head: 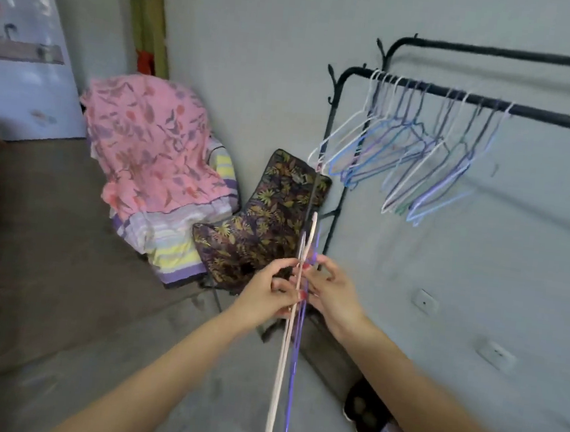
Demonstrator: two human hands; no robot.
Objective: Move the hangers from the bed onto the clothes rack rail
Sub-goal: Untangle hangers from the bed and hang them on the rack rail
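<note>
Grey wall behind black rack rail [547, 114], upper right. Lower centre: left hand [269, 292] and right hand [330, 290], each grip pinching edge-on hangers [296, 321].

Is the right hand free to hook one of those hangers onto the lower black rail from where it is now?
Probably yes. The right hand and left hand both pinch the held hangers, and nothing stands between them and the lower rail. The rail sits higher, so the arm must lift.
</note>
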